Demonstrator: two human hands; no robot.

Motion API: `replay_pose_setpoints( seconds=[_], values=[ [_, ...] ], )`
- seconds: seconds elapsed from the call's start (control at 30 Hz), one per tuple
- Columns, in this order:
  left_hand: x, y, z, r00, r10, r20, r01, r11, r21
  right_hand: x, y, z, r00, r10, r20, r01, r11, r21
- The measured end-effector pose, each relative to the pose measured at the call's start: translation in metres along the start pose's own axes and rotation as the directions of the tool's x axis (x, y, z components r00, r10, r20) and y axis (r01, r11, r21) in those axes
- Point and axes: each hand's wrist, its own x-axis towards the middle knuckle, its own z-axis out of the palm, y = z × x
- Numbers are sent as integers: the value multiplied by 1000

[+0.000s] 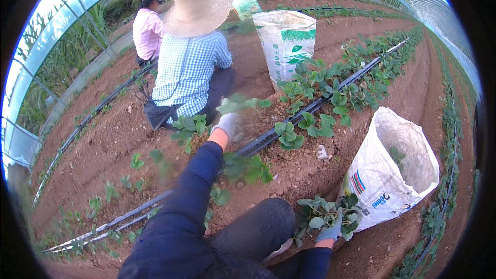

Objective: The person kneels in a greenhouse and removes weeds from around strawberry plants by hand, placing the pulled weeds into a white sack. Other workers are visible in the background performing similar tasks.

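My left hand (pixel 229 124), in a light glove, reaches forward over the soil bed among leafy strawberry-like plants (pixel 189 127). It is blurred, with blurred leaves (pixel 237 104) at its fingers; whether it grips them is unclear. My right hand (pixel 331 229), in a pale blue glove, holds a bunch of leafy green plants (pixel 324 214) low at the right, beside an open white woven sack (pixel 372 186). A few green leaves (pixel 396 155) show inside that sack. Black drip tubing (pixel 267 137) runs along the bed between the plants.
A co-worker in a straw hat and checked shirt (pixel 190 71) crouches ahead, another in pink (pixel 148 33) beyond. A second white sack (pixel 288 42) stands ahead, and a printed bag (pixel 245 2) lies farther back. A furrow (pixel 410 116) and more plant rows run along the right under a plastic tunnel.
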Motion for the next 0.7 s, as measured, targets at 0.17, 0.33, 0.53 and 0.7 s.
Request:
replay_pose_setpoints(
  seconds=[0.17, 0.33, 0.53, 0.7],
  values=[
    [50, 158, 36, 625, -719, 304, 583, 172, -794, -3, -44, -44, 982, -77, -174, 72, 997, -31],
    [54, 190, -35, 648, -759, 68, 661, 516, -544, -9, -22, -9, 996, -43, -84, 43, 999, -2],
    [94, 231, -11, 647, -758, -78, 762, 639, 109, 4, -21, -35, 996, -83, -32, 83, 996, -13],
    [80, 225, 12, 772, -585, -249, 635, 730, 252, 19, -18, -49, 990, -94, -108, 98, 994, 41]
  ],
)
